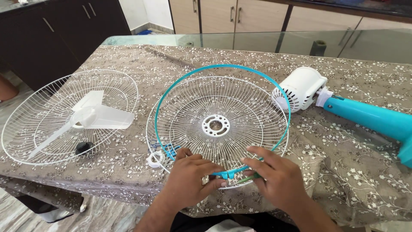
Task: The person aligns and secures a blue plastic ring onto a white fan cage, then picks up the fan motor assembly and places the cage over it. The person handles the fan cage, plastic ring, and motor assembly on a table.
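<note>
Both hands are down at the near edge of the white wire fan guard [216, 124] on the table's floral cloth [343, 150]. The left hand [189, 176] and right hand [274, 176] pinch the teal rim band's clasp [229, 173] from either side, fingers pressed onto it.

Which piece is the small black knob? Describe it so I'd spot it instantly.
Start at the table with the flowered cloth and go to the white wire fan guard lying at its left end. Inside that guard, near its front rim and just below the translucent fan blade, sits the black knob, the only dark piece there.
</note>
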